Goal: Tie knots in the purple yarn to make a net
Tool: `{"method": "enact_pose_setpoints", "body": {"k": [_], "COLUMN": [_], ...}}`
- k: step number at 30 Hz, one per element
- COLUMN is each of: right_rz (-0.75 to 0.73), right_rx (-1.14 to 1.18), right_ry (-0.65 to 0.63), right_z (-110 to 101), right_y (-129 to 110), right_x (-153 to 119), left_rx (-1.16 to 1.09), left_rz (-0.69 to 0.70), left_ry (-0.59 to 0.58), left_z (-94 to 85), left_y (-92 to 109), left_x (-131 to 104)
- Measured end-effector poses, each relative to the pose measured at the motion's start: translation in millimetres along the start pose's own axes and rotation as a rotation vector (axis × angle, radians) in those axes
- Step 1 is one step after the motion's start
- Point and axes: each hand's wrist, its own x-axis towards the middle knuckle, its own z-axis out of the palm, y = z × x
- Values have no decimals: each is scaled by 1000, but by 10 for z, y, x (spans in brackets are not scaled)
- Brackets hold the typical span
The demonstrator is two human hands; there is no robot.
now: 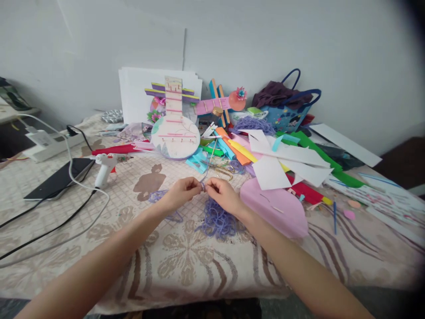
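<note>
My left hand (184,192) and my right hand (222,193) meet over the middle of the table, fingertips nearly touching. Both are closed in a pinch on a thin strand of purple yarn (203,185) that runs between them. Below my right hand lies a tangled heap of purple yarn (217,220). A looser bundle of the same yarn (159,196) lies under and beside my left hand. Just beyond the hands are gold-coloured wire pieces (226,172). A pink-purple oval sheet (275,208) rests to the right of my right hand.
On the left are a white glue gun (105,168), a black tablet-like object (61,179), cables and a power strip (55,146). Decorated cardboard instruments (175,137) stand behind. Paper scraps (299,159), more yarn (254,125) and a blue bag (282,117) fill the back right.
</note>
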Motion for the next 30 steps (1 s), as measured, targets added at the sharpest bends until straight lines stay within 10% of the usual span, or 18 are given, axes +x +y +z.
{"method": "enact_pose_setpoints", "body": {"k": [30], "right_rz": [-10], "right_rx": [-53], "right_ry": [-60], "right_z": [32], "right_y": [-30], "right_x": [-29], "left_rx": [-3], "left_rz": [3], "left_ry": [69], "left_z": [-32], "left_y": [23], "left_x": [-55]}}
